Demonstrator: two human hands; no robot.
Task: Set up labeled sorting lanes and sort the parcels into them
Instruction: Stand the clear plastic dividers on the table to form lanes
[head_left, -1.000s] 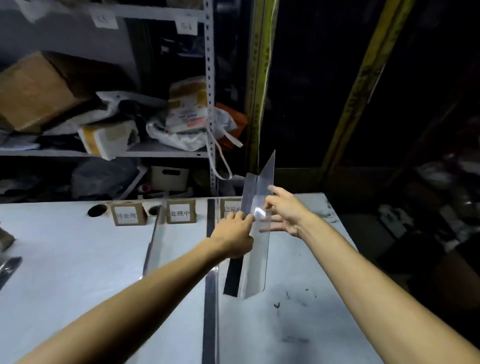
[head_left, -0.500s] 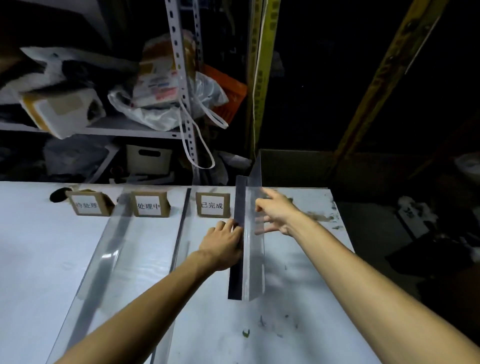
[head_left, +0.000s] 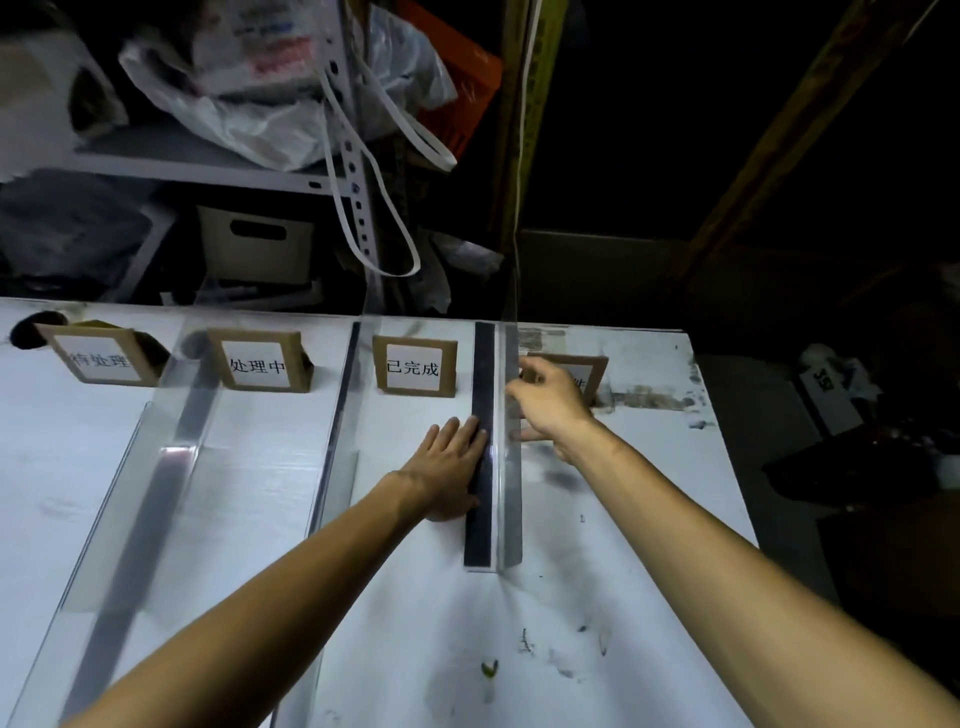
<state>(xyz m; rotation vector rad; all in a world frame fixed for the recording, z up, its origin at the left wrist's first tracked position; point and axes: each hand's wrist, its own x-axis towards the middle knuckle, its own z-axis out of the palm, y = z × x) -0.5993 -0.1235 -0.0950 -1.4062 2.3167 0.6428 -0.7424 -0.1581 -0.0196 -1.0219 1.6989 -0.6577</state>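
So, by my judgement the lane set-up is nearly finished and the sorting is not started. On the white table I see two clear dividers already standing, the left divider and the middle divider. The third divider is under my hands. My left hand lies flat, fingers straight, and presses on its dark base strip. My right hand touches the upright clear wall from the other side with spread fingers, not clasped round it as far as I can see.

Four label cards stand at the far edge: first card, second card, third card, and a fourth card half hidden behind my right hand.

No parcel is in any lane. The parcels lie on the shelf behind the table, so all the sorting remains.
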